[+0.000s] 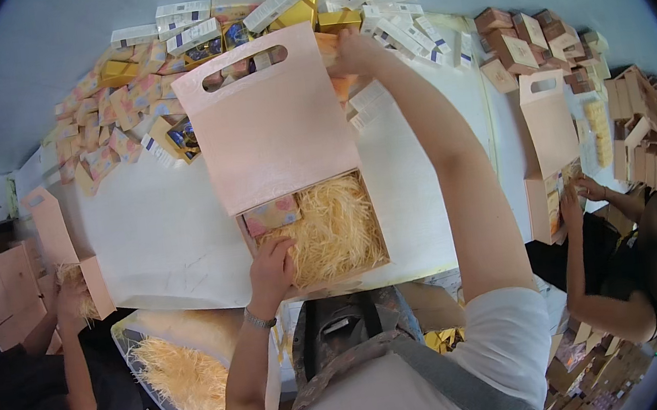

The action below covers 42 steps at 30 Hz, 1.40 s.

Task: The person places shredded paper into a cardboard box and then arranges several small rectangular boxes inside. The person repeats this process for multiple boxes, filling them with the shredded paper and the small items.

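Note:
A pink cardboard gift box (376,221) stands open before me, its lid with a cut-out handle (277,132) raised away from me. Pale shredded filler (337,228) fills it, and a small patterned packet (272,214) lies in its upper left corner. My left hand (274,266) rests at the filler near the box's left front, below the packet; its fingers are partly curled. Beyond the lid's right edge, my right hand (351,53) reaches to an orange packet (341,87) beside the white cartons; its fingertips are partly hidden, so a grip cannot be made out.
Patterned packets (131,100), gold boxes (339,20) and white cartons (406,32) are heaped along the table's far side. A plastic tub of filler (181,379) stands below the table edge. Co-workers handle pink boxes at left (97,286) and right (539,211). Brown boxes (515,53) lie far right.

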### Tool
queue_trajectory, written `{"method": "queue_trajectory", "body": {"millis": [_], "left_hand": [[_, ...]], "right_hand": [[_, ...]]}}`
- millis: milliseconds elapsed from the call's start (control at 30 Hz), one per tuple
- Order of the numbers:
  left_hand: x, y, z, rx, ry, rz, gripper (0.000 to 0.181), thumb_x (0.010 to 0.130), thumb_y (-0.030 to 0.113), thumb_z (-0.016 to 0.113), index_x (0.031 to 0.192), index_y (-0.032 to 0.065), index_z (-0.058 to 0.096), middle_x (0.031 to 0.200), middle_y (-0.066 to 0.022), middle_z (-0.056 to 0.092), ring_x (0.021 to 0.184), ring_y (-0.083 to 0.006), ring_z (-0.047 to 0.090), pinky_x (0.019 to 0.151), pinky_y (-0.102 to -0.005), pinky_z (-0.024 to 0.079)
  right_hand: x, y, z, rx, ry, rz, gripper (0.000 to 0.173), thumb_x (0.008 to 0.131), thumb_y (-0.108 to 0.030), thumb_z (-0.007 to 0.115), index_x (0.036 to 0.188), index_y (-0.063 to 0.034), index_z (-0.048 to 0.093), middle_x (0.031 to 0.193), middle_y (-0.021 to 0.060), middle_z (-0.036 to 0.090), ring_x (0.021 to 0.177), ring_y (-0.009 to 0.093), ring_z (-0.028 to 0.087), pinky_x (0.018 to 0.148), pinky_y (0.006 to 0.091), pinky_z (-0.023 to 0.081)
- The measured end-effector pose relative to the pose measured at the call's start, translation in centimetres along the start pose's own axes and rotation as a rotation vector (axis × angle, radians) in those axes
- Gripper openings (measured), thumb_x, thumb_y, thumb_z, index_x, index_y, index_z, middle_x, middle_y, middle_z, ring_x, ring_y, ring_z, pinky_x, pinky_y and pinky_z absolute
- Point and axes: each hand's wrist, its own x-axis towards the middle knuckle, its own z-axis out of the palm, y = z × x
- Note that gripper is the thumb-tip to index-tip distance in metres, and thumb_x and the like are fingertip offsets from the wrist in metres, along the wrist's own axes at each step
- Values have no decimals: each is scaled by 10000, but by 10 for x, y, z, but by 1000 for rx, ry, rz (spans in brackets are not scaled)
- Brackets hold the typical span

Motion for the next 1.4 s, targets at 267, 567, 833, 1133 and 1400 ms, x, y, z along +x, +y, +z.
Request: {"method": "queue_trajectory", "body": {"millis": [267, 567, 833, 1133, 1400], "left_hand": [[-19, 24, -7, -79, 371, 79, 211, 787, -57, 576, 977, 3, 644, 1019, -161, 613, 957, -308, 586, 808, -343, 488], [5, 66, -30, -1148, -17, -188, 643, 934, 152, 541, 1456, 20, 189, 1366, -151, 422, 1195, -200, 471, 1008, -355, 382], [-60, -40, 9, -378, 251, -315, 659, 965, 310, 474, 1458, -4, 169, 1484, -198, 265, 1363, -259, 268, 1107, -354, 238], [-67, -34, 46, 143, 124, -113, 781, 829, 348, 650, 1455, 94, 258, 1519, -153, 207, 1383, -406, 185, 1097, -519, 213], [-56, -27, 35, 521, -80, -92, 796, 718, 419, 711, 1408, 199, 380, 1525, -35, 237, 1182, -415, 426, 878, -433, 495]], "right_hand": [[-181, 76, -7, 2144, -384, 34, 844, 785, -741, 400, 1311, -85, 470, 1084, 146, 628, 739, 268, 622, 572, 362, 514], [-330, -96, 68, 2110, -753, -63, 693, 922, -556, 329, 1406, -61, 327, 1270, 186, 520, 958, 253, 615, 734, 374, 528], [-336, -173, 125, 1707, -246, 88, 495, 958, -303, 513, 1354, -28, 397, 1164, 75, 571, 1048, 143, 526, 886, 296, 437], [-300, -194, 171, 753, -316, 160, 321, 854, -334, 605, 886, -29, 699, 686, 133, 653, 635, 210, 632, 637, 341, 502], [-296, -166, 76, 1102, -393, 96, 261, 830, -248, 634, 951, -27, 704, 938, 106, 693, 704, 202, 671, 626, 328, 534]]}}
